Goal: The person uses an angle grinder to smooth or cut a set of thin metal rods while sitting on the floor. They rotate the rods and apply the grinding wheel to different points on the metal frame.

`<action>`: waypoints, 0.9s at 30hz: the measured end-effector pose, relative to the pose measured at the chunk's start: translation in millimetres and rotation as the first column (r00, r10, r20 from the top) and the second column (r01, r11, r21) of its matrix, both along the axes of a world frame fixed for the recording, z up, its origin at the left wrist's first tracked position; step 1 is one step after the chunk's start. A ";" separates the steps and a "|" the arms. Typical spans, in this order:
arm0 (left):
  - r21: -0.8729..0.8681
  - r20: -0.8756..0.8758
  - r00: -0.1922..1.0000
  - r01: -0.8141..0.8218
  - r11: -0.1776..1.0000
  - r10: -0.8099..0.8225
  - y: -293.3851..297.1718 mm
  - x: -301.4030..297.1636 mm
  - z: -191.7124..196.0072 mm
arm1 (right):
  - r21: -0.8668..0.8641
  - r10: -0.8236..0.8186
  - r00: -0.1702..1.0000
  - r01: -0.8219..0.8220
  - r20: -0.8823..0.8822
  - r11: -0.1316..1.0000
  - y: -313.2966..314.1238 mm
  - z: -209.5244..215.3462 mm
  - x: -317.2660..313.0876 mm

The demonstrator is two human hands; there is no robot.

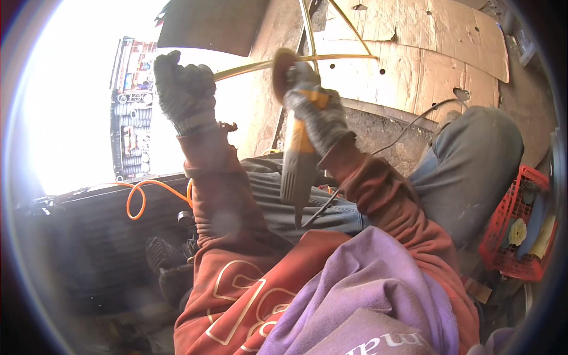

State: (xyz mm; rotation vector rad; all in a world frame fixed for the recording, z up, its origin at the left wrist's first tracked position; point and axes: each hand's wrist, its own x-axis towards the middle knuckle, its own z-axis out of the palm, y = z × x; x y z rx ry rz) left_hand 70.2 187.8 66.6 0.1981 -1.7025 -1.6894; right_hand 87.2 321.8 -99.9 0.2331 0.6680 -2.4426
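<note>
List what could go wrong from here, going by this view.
The left hand grips the gold metal bar near the disc; a kick or slip might bring it toward those fingers.

The cord passes under the right sleeve, so it could snag.

Cardboard lies beside the work; any sparks might scorch it.

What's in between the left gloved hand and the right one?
In the head view: a stretch of gold-coloured tube beside the left hand, then the disc of the angle grinder, close by the right hand.
</note>
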 end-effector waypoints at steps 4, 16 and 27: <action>0.035 0.001 1.000 0.023 0.999 -0.023 -5.3 -4.8 1.8 | -0.105 -0.070 0.990 0.057 -0.123 0.993 -5.8 30.4 33.3; -0.136 0.004 0.997 0.078 0.988 -0.078 -29.2 -18.7 0.6 | -0.058 -0.090 0.988 0.083 -0.125 0.995 -7.2 17.2 15.8; -0.140 -0.015 0.999 0.046 0.989 -0.048 -22.7 -2.1 -1.4 | -0.056 -0.030 0.999 0.027 -0.045 0.998 4.8 9.6 1.2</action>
